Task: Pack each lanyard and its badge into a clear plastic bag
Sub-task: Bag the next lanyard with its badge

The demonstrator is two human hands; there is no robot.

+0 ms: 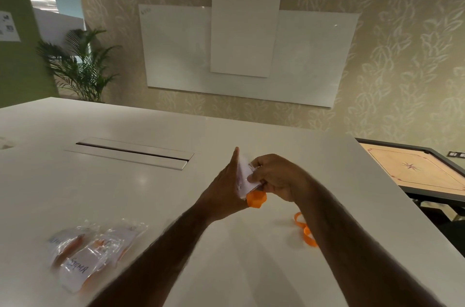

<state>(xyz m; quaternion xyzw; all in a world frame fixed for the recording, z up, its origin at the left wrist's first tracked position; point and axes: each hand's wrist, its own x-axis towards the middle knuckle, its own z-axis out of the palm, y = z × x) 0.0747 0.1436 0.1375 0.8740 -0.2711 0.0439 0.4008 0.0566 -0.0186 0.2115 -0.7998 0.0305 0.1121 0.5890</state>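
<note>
Both hands on the badge [244, 176]: left hand [221, 191] flat against it, right hand [276, 176] pinching it; the trailing lanyard [306, 230] may snag.

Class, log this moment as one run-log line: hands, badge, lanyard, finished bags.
left hand: flat behind badge | right hand: pinches badge | lanyard: orange, bunched below badge, tail on table | packed bags: table, left

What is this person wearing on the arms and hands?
The left forearm and right forearm are bare to the frame's bottom edge, with no sleeves in view. The left grip and right grip are ungloved. No watch or bracelet shows. Blur hides any rings.
</note>
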